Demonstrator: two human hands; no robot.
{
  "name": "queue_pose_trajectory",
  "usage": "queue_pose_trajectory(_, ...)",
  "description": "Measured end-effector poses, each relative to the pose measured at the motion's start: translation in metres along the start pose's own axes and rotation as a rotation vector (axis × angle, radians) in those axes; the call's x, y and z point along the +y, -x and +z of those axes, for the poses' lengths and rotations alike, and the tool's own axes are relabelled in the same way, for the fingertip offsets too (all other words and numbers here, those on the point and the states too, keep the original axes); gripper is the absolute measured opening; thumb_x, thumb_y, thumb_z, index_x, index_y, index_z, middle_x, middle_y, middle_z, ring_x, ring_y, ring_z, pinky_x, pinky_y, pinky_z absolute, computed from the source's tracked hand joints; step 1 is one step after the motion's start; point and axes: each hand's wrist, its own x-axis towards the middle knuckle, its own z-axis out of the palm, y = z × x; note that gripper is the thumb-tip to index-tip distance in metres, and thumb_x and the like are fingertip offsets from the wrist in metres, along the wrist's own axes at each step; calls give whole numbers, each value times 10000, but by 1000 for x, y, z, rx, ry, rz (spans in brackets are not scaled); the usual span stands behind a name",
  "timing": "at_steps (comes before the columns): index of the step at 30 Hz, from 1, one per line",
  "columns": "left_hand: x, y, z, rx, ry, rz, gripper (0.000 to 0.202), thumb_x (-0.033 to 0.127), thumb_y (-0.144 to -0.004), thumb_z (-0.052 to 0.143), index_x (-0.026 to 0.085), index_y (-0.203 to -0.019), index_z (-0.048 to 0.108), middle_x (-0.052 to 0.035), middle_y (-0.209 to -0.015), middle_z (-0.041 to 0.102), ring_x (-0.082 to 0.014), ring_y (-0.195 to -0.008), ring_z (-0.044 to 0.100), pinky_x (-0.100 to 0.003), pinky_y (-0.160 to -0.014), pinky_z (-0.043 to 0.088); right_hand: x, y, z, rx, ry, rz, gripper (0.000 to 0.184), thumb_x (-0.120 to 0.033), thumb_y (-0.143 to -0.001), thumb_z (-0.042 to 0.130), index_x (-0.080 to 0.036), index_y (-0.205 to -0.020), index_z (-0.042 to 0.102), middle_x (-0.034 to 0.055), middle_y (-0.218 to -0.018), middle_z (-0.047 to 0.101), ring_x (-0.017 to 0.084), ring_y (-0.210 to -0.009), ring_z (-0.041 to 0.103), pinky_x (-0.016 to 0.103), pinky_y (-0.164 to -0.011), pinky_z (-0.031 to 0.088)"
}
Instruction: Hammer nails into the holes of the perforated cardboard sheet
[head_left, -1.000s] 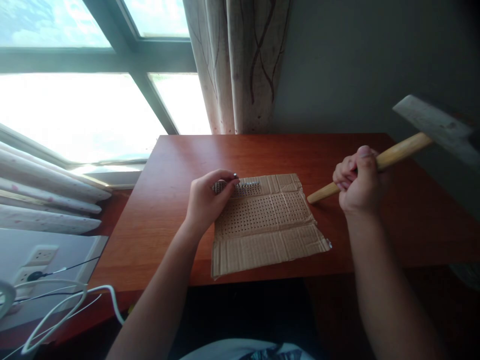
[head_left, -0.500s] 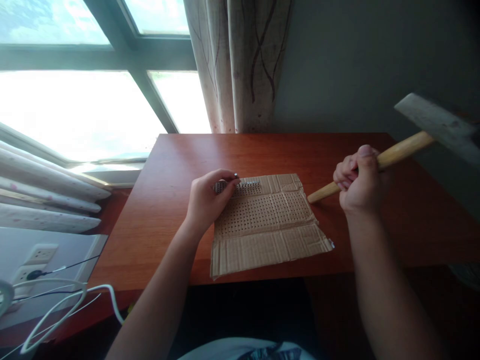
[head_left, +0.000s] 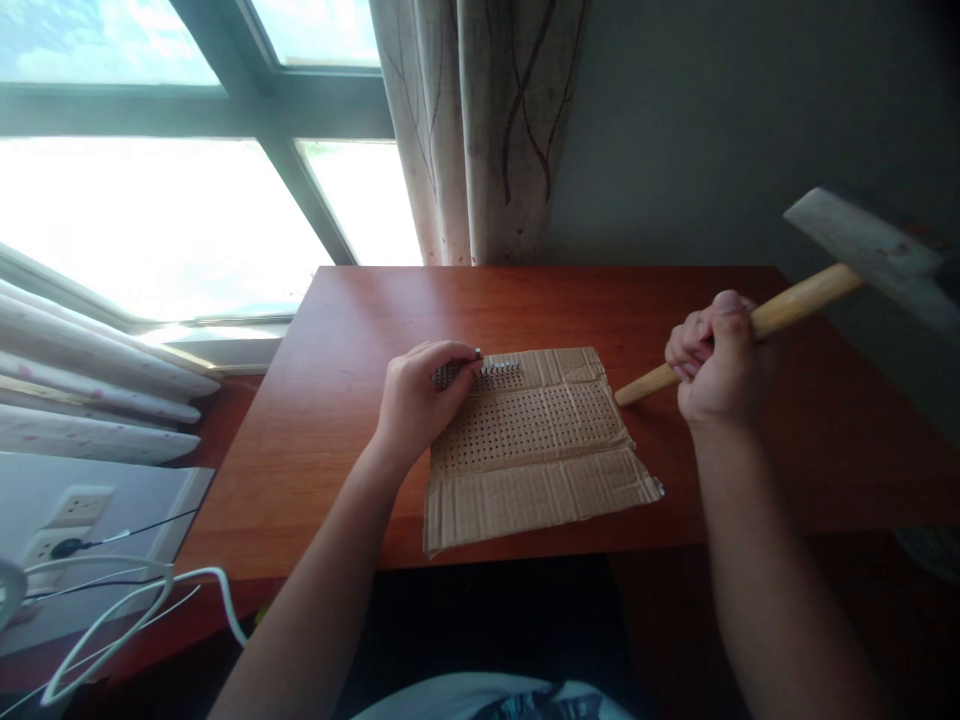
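My left hand (head_left: 420,395) is closed in a pinch on a small metal nail (head_left: 478,352) near the cardboard's far edge; only the nail's top shows. Beside my fingertips, a row of short shiny nails (head_left: 502,368) sticks up from the cardboard. The brown corrugated cardboard (head_left: 532,495) lies flat on the table and is covered with rows of small dark holes. My right hand (head_left: 716,360) is wrapped round the wooden handle of a hammer (head_left: 810,301), raised to the right of the cardboard. Its grey metal head is partly blurred, at the far right.
A reddish-brown wooden table (head_left: 660,310) lies under the cardboard. Beyond it hang patterned curtains (head_left: 491,130) next to a bright window (head_left: 135,220). White cables (head_left: 225,590) and a wall socket (head_left: 81,506) are at the lower left.
My left hand has shifted slightly to the right with the nail. The hammer has barely moved, and the cardboard's near edge has turned very slightly.
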Motion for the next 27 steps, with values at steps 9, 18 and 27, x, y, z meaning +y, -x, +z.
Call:
queue_pose_trajectory(9,-2,0,2,1,50,-29,89,247,-834,710,190,-883,757,-26,-865,777,-159,-755,713,-277,-770,577,-1,2,0,-25,40,13,428,-383,-872,666,-230,-565,409,-87,-428,276,62,-342,247,279,-351,122)
queue_pose_trajectory(18,-8,1,4,4,89,-30,79,253,-837,713,202,-878,756,-27,-871,778,-164,-762,714,-292,-774,580,3,1,2,-100,74,1,465,-462,-881,663,-233,-568,406,-86,-432,272,67,-337,236,266,-337,131)
queue_pose_trajectory(27,-8,1,4,-13,95,-6,63,235,-833,711,207,-875,748,-34,-881,777,-174,-785,719,-307,-778,582,1,0,20,-383,255,173,377,-501,-869,689,-224,-685,513,-76,-500,369,66,-392,309,238,-362,211)
